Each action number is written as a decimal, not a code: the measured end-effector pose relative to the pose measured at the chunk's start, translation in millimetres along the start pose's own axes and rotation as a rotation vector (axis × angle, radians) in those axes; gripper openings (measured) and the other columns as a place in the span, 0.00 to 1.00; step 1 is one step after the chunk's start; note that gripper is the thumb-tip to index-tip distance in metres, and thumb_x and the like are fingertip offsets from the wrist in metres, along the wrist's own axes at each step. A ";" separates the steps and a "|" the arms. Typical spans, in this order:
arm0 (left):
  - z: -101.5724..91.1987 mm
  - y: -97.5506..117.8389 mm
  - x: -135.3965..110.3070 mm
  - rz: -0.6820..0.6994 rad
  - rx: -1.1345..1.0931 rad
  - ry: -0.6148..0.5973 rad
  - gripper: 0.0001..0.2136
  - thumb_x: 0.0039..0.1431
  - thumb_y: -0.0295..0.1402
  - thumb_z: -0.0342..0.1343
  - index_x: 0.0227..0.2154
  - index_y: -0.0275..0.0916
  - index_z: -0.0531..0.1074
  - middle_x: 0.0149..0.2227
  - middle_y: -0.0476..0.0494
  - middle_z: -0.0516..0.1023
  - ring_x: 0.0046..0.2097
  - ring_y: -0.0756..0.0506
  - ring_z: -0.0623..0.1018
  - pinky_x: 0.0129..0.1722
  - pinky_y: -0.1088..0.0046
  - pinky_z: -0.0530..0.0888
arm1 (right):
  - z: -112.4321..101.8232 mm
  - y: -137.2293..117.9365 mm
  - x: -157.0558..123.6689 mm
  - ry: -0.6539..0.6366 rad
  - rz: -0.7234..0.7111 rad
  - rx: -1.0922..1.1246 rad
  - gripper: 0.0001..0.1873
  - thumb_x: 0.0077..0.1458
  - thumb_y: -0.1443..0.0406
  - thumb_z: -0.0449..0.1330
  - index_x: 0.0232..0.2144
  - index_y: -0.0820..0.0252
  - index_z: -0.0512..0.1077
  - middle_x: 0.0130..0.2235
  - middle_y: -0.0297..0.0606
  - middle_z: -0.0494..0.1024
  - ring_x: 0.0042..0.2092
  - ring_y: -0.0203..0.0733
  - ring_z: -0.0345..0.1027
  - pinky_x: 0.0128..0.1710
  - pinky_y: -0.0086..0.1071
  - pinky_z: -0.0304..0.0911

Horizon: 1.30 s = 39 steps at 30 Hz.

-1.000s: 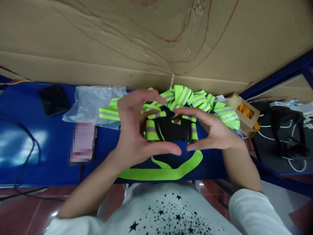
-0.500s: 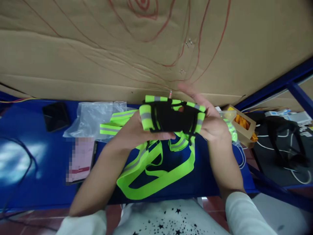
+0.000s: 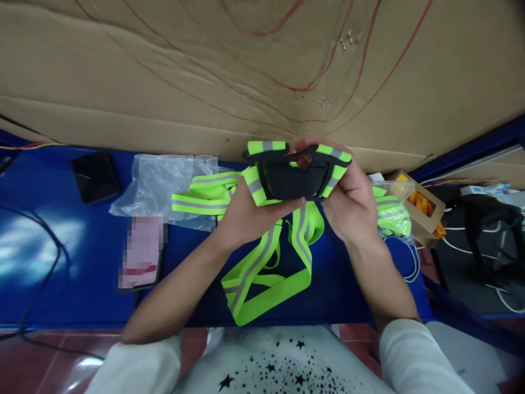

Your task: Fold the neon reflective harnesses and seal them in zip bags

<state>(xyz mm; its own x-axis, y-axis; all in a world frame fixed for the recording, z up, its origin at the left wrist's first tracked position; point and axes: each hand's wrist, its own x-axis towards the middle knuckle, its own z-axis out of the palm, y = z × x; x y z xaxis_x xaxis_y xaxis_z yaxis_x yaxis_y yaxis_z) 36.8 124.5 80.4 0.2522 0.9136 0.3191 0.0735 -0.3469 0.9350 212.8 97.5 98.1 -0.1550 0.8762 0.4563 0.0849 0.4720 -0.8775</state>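
Both hands hold up a neon-green reflective strap vest point(image 3: 293, 175) with a black middle panel, above the blue table point(image 3: 82, 262). My left hand point(image 3: 241, 216) grips its left end, thumb across the lower edge. My right hand point(image 3: 348, 200) is closed round the right end. Loops of the green strap point(image 3: 262, 273) with a grey stripe hang down onto the table in front of my chest. More folded green straps point(image 3: 205, 194) lie on the table to the left.
A clear plastic bag point(image 3: 158, 183) lies left of the hands, a black phone point(image 3: 96, 176) farther left, a pink card point(image 3: 141, 251) nearer me. A small brown box with orange contents point(image 3: 424, 205) sits right. A cardboard sheet point(image 3: 246, 71) stands behind. Black cable point(image 3: 45, 257) at left.
Both hands lifted the black-and-green bundle off the table and turned it upward, and the green straps came up and now hang in longer, narrower loops.
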 end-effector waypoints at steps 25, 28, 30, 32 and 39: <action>5.0 -9.4 -8.8 -0.464 -0.948 -0.546 0.32 0.52 0.62 0.64 0.53 0.47 0.78 0.49 0.41 0.85 0.55 0.31 0.82 0.50 0.54 0.82 | -35.2 -14.4 -0.3 -0.242 -0.267 -0.395 0.28 0.62 0.75 0.55 0.57 0.42 0.76 0.63 0.25 0.74 0.67 0.48 0.67 0.70 0.51 0.63; -1.2 -3.9 -3.3 -0.535 -0.841 -0.423 0.21 0.55 0.52 0.68 0.46 0.45 0.81 0.46 0.43 0.86 0.53 0.33 0.84 0.49 0.56 0.83 | -39.3 -12.9 0.8 -0.413 -0.141 -0.323 0.32 0.62 0.73 0.56 0.63 0.38 0.71 0.69 0.20 0.65 0.74 0.48 0.52 0.76 0.53 0.49; -4.7 1.9 -0.4 -0.552 -0.788 -0.403 0.16 0.56 0.45 0.69 0.44 0.43 0.82 0.45 0.43 0.86 0.53 0.33 0.84 0.51 0.56 0.83 | -46.0 -11.8 2.4 -0.541 -0.065 -0.211 0.36 0.61 0.71 0.60 0.68 0.37 0.63 0.72 0.21 0.59 0.75 0.47 0.46 0.77 0.51 0.45; -7.0 6.2 0.3 -0.538 -0.763 -0.424 0.17 0.55 0.40 0.71 0.46 0.41 0.81 0.46 0.41 0.86 0.54 0.32 0.83 0.52 0.55 0.82 | -51.4 -9.8 4.1 -0.520 -0.021 -0.058 0.37 0.62 0.66 0.63 0.70 0.38 0.59 0.73 0.24 0.57 0.76 0.48 0.46 0.77 0.50 0.45; -3.9 5.7 -8.2 -0.419 -0.466 -0.366 0.17 0.51 0.38 0.73 0.44 0.42 0.81 0.47 0.44 0.85 0.51 0.36 0.84 0.54 0.56 0.81 | -37.5 -9.7 1.8 -0.277 0.128 -0.276 0.32 0.53 0.58 0.73 0.59 0.46 0.73 0.59 0.33 0.77 0.63 0.53 0.70 0.68 0.50 0.64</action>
<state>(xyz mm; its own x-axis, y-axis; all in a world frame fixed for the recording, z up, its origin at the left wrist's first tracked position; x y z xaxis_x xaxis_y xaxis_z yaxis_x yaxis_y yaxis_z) 31.4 115.9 83.7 0.6062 0.7917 -0.0760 -0.1637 0.2177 0.9622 248.6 98.1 112.9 -0.3820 0.8880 0.2562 0.3759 0.4025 -0.8347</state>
